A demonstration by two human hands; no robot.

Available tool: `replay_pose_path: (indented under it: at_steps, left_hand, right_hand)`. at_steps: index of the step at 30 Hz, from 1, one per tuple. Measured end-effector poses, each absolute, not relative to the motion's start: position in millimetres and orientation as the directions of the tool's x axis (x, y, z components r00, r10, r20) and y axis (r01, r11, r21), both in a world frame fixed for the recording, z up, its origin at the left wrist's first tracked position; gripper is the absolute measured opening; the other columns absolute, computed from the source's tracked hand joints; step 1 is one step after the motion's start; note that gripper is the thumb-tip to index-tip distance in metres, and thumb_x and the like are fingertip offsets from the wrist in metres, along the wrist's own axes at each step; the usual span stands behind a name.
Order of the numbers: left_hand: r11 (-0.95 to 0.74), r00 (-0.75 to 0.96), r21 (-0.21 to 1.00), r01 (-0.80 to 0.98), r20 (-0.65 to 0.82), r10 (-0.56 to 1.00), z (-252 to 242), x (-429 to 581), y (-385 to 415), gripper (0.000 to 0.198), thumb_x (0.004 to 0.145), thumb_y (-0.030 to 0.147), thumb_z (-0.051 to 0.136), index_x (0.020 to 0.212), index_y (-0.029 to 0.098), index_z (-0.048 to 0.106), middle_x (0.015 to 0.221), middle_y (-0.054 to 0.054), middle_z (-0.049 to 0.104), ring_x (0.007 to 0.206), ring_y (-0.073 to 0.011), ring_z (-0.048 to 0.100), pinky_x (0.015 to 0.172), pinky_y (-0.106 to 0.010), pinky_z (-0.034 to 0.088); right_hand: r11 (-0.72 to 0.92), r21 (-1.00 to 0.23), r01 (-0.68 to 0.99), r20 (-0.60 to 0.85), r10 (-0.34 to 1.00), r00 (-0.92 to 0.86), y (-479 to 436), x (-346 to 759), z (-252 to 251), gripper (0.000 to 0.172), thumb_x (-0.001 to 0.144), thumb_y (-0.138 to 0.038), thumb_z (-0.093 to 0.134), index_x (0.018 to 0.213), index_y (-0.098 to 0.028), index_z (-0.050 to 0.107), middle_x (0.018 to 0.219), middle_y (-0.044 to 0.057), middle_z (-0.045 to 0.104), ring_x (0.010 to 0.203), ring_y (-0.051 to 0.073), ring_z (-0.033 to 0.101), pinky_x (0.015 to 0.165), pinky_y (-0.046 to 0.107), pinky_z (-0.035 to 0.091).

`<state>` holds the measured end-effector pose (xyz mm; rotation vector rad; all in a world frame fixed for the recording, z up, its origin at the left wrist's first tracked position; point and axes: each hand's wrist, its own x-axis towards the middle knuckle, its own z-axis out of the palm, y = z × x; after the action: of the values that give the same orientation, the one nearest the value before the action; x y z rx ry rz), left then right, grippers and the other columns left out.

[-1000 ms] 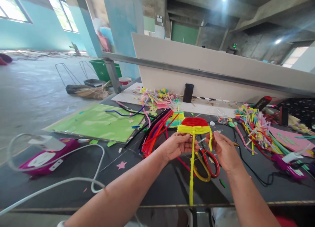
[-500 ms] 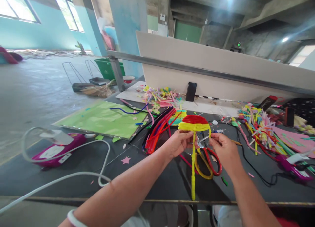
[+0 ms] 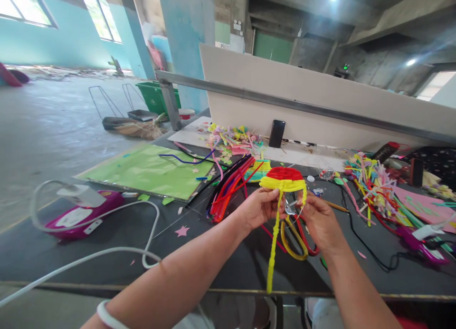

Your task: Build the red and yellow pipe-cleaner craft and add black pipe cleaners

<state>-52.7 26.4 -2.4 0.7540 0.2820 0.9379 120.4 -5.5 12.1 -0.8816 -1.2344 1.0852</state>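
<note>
My left hand point(image 3: 261, 208) is closed on the lower left edge of a red and yellow pipe-cleaner piece point(image 3: 283, 178), held above the table. A long yellow pipe-cleaner strand point(image 3: 273, 248) hangs from the middle of it, down to the table's front edge. At the right side a shorter yellow end drops down, and my right hand point(image 3: 320, 222) pinches it. Behind and below the hands lie scissors point(image 3: 295, 241) with one yellow and one red handle, partly hidden by my right hand.
A bundle of red, purple and black pipe cleaners point(image 3: 233, 191) lies left of the hands, near a green sheet point(image 3: 149, 172). Colourful scraps point(image 3: 379, 186) heap up at right. A phone point(image 3: 277, 133) leans on the back board. Power strips point(image 3: 83, 215) with cables sit at both sides.
My right hand has shifted slightly and now covers more of the red scissor handle. The hanging yellow strand has swung left at its lower end.
</note>
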Motion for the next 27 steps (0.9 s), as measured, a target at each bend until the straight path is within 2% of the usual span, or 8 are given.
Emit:
replay_pose_path:
  at_steps: [3,5,7,8,12,14,19,27]
  left_hand:
    - [0.281,0.45,0.701,-0.655,0.062,0.891,-2.6,-50.2,28.4,0.019,0.075,0.027,0.066,0.081,0.011,0.059,0.07,-0.004,0.058,0.058,-0.0124,0.057,0.061,-0.033,0.055]
    - [0.235,0.388,0.713,-0.661,0.056,0.92,-2.7,-47.6,28.5,0.021,0.073,0.027,0.069,0.082,0.011,0.059,0.069,-0.003,0.058,0.058,-0.0123,0.057,0.06,-0.033,0.054]
    - [0.208,0.361,0.725,-0.657,0.06,0.931,-3.5,-44.9,27.9,0.024,0.071,0.029,0.071,0.083,0.011,0.059,0.068,-0.003,0.058,0.056,-0.0122,0.057,0.059,-0.032,0.054]
    - [0.201,0.356,0.73,-0.653,0.063,0.932,-4.2,-43.7,27.4,0.026,0.07,0.03,0.071,0.083,0.011,0.059,0.067,-0.003,0.059,0.056,-0.0121,0.057,0.059,-0.031,0.053]
    - [0.17,0.339,0.741,-0.65,0.083,0.937,-6.4,-40.6,25.7,0.027,0.07,0.032,0.072,0.084,0.012,0.06,0.068,-0.003,0.06,0.057,-0.0131,0.058,0.06,-0.032,0.053]
    - [0.157,0.33,0.744,-0.65,0.09,0.94,-6.2,-39.9,24.7,0.027,0.07,0.032,0.072,0.085,0.013,0.06,0.069,-0.003,0.061,0.057,-0.0135,0.059,0.061,-0.033,0.053]
    - [0.142,0.32,0.744,-0.653,0.101,0.942,-4.8,-39.2,22.1,0.026,0.07,0.031,0.072,0.085,0.012,0.061,0.069,-0.003,0.061,0.058,-0.0138,0.059,0.061,-0.033,0.053]
    - [0.13,0.341,0.759,-0.638,0.127,0.932,-9.2,-39.6,23.9,0.025,0.073,0.032,0.07,0.085,0.012,0.061,0.069,-0.003,0.061,0.055,-0.0132,0.058,0.059,-0.033,0.053]
  right_hand:
    - [0.339,-0.907,0.248,0.387,0.904,0.18,-3.6,126.5,17.4,0.016,0.071,-0.038,0.068,0.08,-0.025,0.069,0.085,0.002,0.065,0.08,0.019,0.057,0.077,0.033,0.042]
    - [0.333,-0.786,0.521,0.492,0.847,0.201,-2.9,131.1,18.9,0.018,0.075,-0.039,0.063,0.083,-0.024,0.069,0.084,0.004,0.066,0.078,0.021,0.058,0.076,0.033,0.042]
    - [0.312,-0.681,0.662,0.553,0.812,0.186,-2.3,133.2,17.8,0.019,0.077,-0.039,0.061,0.083,-0.023,0.07,0.084,0.006,0.069,0.079,0.022,0.059,0.076,0.034,0.043]
    - [0.284,-0.672,0.684,0.546,0.814,0.199,-2.0,133.2,16.6,0.02,0.077,-0.04,0.06,0.082,-0.023,0.07,0.083,0.006,0.069,0.077,0.022,0.06,0.074,0.034,0.043]
    - [0.095,-0.82,0.564,0.327,0.887,0.325,-0.6,128.9,13.9,0.022,0.073,-0.042,0.063,0.083,-0.023,0.07,0.071,0.004,0.07,0.066,0.022,0.063,0.064,0.033,0.045]
    - [0.056,-0.871,0.488,0.254,0.901,0.351,-0.1,126.4,14.5,0.024,0.07,-0.043,0.065,0.083,-0.023,0.07,0.066,0.003,0.07,0.063,0.022,0.063,0.061,0.032,0.046]
    - [0.038,-0.944,0.327,0.159,0.923,0.35,4.7,124.8,6.7,0.027,0.067,-0.044,0.068,0.083,-0.022,0.069,0.065,0.003,0.069,0.058,0.02,0.062,0.055,0.03,0.046]
    - [0.005,-0.993,0.121,0.045,0.942,0.331,8.3,120.3,-2.1,0.017,0.065,-0.032,0.069,0.077,-0.02,0.068,0.06,-0.001,0.063,0.051,0.013,0.053,0.051,0.025,0.042]
